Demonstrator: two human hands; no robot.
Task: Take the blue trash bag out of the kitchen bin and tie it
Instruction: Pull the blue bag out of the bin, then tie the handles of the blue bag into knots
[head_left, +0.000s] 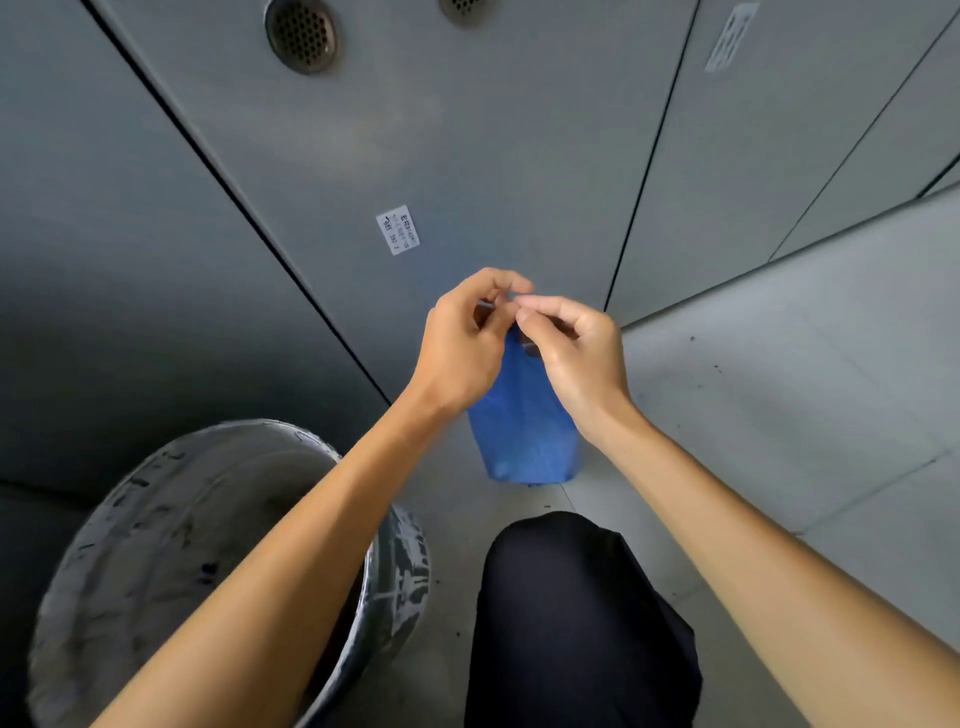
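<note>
The blue trash bag (524, 431) was held up out of the bin, hanging in front of grey cabinet doors (467, 130) above the pale floor (779, 389). Its gathered top was pinched between the fingertips of the left hand (462, 338) and the right hand (571, 353), both curled nearly closed and touching at the tips. The round, paint-smeared bin (156, 545) was seen at lower left, beneath the left forearm, with a dark-trousered knee (571, 613) beside it.

Two bare forearms reach forward and converge, the left hand (460, 340) and right hand (574, 348) meeting fingertip to fingertip, fingers curled in a tight pinch.
</note>
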